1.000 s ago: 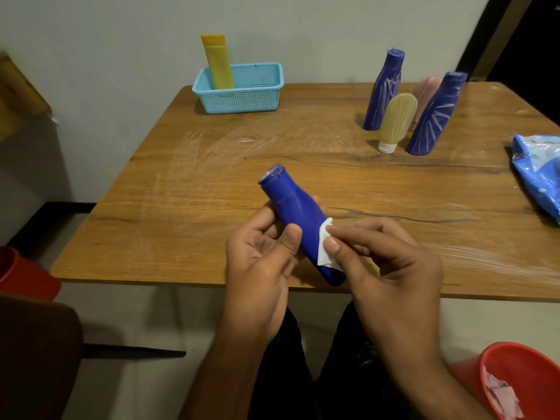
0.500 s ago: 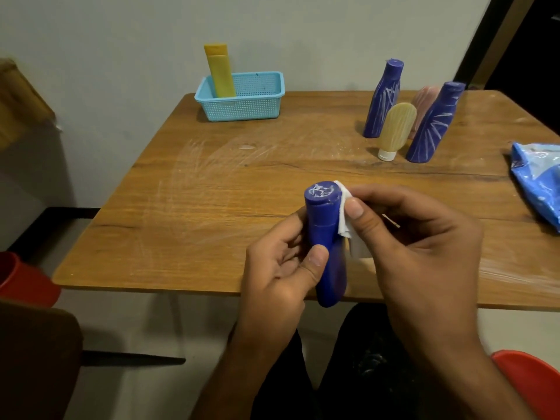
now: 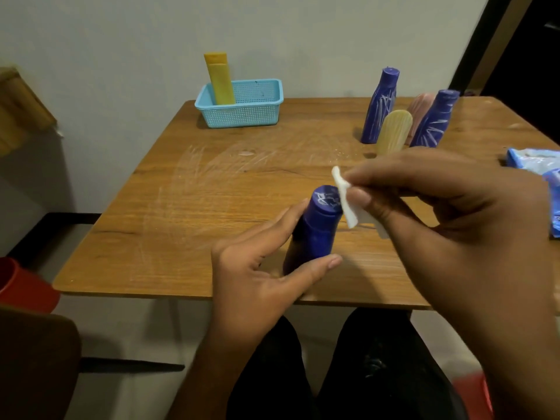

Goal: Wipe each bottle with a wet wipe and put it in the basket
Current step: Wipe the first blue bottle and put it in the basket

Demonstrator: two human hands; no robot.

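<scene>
My left hand (image 3: 260,277) holds a blue bottle (image 3: 315,231) upright over the table's near edge, thumb and fingers round its body. White scribbles mark the bottle's cap. My right hand (image 3: 448,213) pinches a small white wet wipe (image 3: 345,198) beside the cap, touching its right side. A light blue basket (image 3: 257,113) stands at the far edge with a yellow bottle (image 3: 219,78) upright in it. At the far right stand two scribbled blue bottles (image 3: 378,107), a cream bottle (image 3: 394,131) and a pink bottle (image 3: 419,110).
The wooden table (image 3: 197,213) carries white smears across its middle. A blue wipe packet (image 3: 542,171) lies at the right edge. A red bin (image 3: 24,286) sits on the floor at left, a dark chair back (image 3: 33,359) at lower left.
The bottle was turned from tilted to upright and lifted slightly. My right hand moved the wipe from the bottle's lower body up to the cap.
</scene>
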